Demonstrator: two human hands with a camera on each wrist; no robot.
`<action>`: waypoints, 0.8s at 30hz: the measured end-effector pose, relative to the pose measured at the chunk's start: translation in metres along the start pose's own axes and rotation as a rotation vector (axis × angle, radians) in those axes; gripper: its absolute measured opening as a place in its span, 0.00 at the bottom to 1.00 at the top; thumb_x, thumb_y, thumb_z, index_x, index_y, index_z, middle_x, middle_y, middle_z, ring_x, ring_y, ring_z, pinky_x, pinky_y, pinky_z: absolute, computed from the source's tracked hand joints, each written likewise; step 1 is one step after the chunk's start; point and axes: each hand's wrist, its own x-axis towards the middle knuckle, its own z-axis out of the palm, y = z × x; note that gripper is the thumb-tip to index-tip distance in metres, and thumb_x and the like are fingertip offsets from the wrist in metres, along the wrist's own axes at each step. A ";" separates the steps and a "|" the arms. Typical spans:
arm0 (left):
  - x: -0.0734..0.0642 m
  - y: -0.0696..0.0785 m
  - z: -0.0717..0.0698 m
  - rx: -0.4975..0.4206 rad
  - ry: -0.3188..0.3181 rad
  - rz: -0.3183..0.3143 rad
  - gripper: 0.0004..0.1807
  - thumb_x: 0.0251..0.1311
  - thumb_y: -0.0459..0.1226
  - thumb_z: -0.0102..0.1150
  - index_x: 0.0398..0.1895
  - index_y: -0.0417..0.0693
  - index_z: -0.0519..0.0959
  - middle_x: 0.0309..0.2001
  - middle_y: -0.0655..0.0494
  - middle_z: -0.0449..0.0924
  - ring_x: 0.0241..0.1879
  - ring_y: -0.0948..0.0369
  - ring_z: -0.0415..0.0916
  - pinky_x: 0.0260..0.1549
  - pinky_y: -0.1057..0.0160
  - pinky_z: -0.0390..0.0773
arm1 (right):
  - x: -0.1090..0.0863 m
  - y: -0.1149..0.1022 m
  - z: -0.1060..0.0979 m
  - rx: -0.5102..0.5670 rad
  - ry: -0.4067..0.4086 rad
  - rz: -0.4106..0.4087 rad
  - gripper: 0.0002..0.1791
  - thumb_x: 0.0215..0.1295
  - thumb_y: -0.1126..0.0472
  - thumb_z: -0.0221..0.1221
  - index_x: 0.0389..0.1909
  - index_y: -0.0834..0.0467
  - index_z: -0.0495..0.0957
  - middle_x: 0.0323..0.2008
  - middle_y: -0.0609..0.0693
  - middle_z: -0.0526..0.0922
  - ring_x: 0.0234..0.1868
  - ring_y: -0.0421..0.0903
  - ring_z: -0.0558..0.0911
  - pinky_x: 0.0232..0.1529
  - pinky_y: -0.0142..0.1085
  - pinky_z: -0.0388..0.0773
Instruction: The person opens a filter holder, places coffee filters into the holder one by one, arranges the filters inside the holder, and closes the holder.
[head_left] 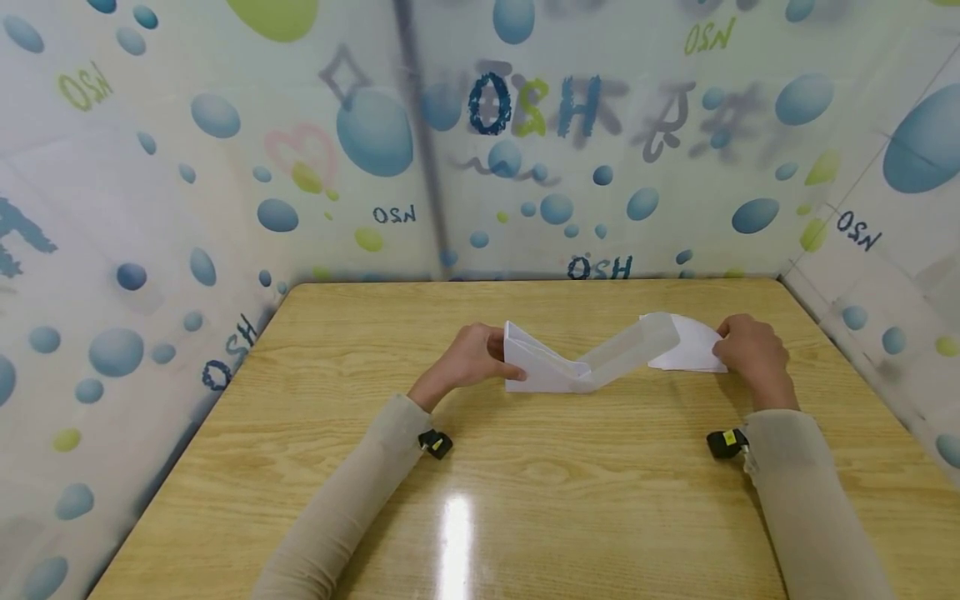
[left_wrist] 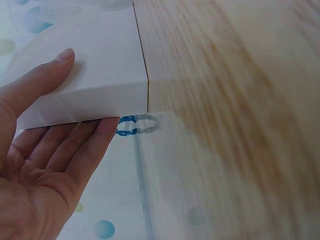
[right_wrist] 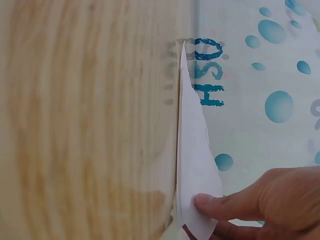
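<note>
My left hand [head_left: 472,358] grips the left end of a white box-like piece [head_left: 542,367] with a sloping top edge, standing on the table. In the left wrist view the thumb lies on the broad face of this white piece [left_wrist: 107,55], and the fingers are under its narrow side. A translucent strip [head_left: 626,350] slants up to the right from its low end; whether the two are joined I cannot tell. At the right, my right hand [head_left: 753,354] pinches the end of some white paper [head_left: 693,348], seemingly layered. Thumb and paper [right_wrist: 195,145] show in the right wrist view.
The wooden table [head_left: 570,483] runs back to a printed curtain [head_left: 480,200] with blue and green spots. More of this curtain hangs at both sides. A small black device [head_left: 437,444] sits at the left wrist, another black device [head_left: 726,444] at the right.
</note>
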 end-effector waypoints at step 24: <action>0.001 -0.001 0.001 0.005 0.000 0.003 0.20 0.53 0.38 0.80 0.50 0.49 0.87 0.44 0.54 0.91 0.39 0.61 0.88 0.41 0.61 0.86 | -0.002 -0.005 0.001 0.039 0.115 -0.070 0.15 0.61 0.70 0.47 0.33 0.75 0.82 0.23 0.61 0.81 0.30 0.59 0.73 0.43 0.64 0.68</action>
